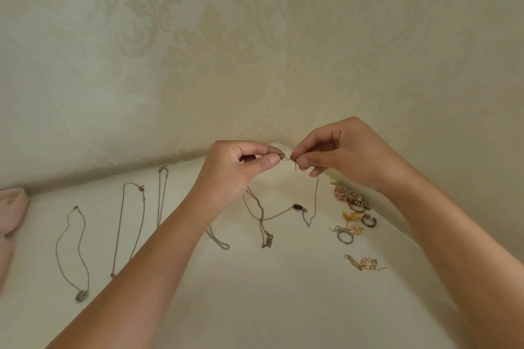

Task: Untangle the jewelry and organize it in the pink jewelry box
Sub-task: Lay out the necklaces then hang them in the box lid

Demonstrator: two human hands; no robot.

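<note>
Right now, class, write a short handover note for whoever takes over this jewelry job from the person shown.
Hands: left hand and right hand both pinch one chain near its clasp, raised above the table.
Things: it hangs across a second chain; three necklaces lie apart at left; rings and earrings sit right; pink box at left edge.
Done: three necklaces separated.
Left: free both chains, box everything.

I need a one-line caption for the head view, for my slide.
Above the table, left hand and right hand pinch a thin chain; necklaces laid out left, rings right.
</note>
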